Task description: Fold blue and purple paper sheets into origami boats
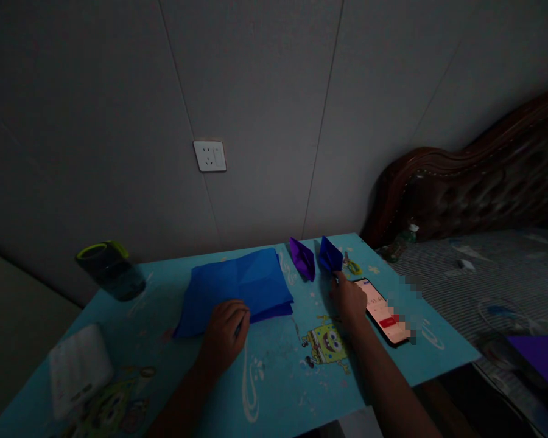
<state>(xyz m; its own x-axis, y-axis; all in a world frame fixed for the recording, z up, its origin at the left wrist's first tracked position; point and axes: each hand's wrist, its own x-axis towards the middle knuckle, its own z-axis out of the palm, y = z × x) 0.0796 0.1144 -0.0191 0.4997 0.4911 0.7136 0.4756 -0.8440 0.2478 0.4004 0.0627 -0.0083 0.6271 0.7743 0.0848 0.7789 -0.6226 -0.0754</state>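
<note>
At the near corner of a dark blue folded paper boat [330, 254], my right hand [348, 299] has its fingers closed on the paper. A purple folded paper boat [302, 260] lies just left of it, apart from my hand. My left hand [228, 328] rests with curled fingers at the front edge of a blue paper sheet [240, 280], and nothing shows in its grip. The sheet has crease lines and lies over a darker blue or purple layer. Close to my right wrist is a phone [383, 313] with a lit screen.
Scissors [352, 264] with yellow-green handles lie behind the phone. A dark tumbler [112, 271] stands at the left and a white box-like object [80, 370] lies nearer. Beyond the right edge of the blue table [278, 377] is a bed with a plastic bottle [402, 242].
</note>
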